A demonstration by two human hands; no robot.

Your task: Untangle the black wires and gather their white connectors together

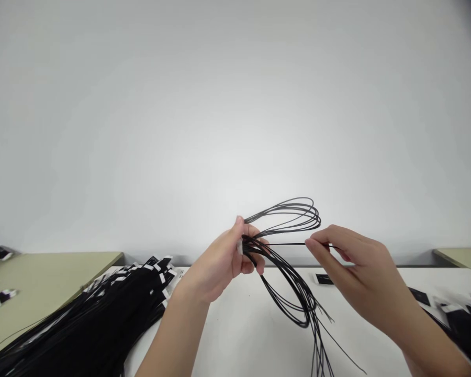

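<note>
A coiled bundle of thin black cables (294,283) is gripped in my left hand (227,256), above the white table. Its loops spread to the right, one set upward and another drooping, and loose ends hang below. A small white tag or connector shows at the palm. My right hand (357,267), to the right of the coil, pinches a single black strand between thumb and forefinger. That strand runs straight and level back to my left hand. What lies inside the left palm is hidden.
A big pile of black cables with white tags (102,319) lies at the left of the white table (235,335). More black pieces (463,319) lie at the right. Beige tabletops (55,272) flank it, the left one holding cables. A white wall (235,115) stands behind.
</note>
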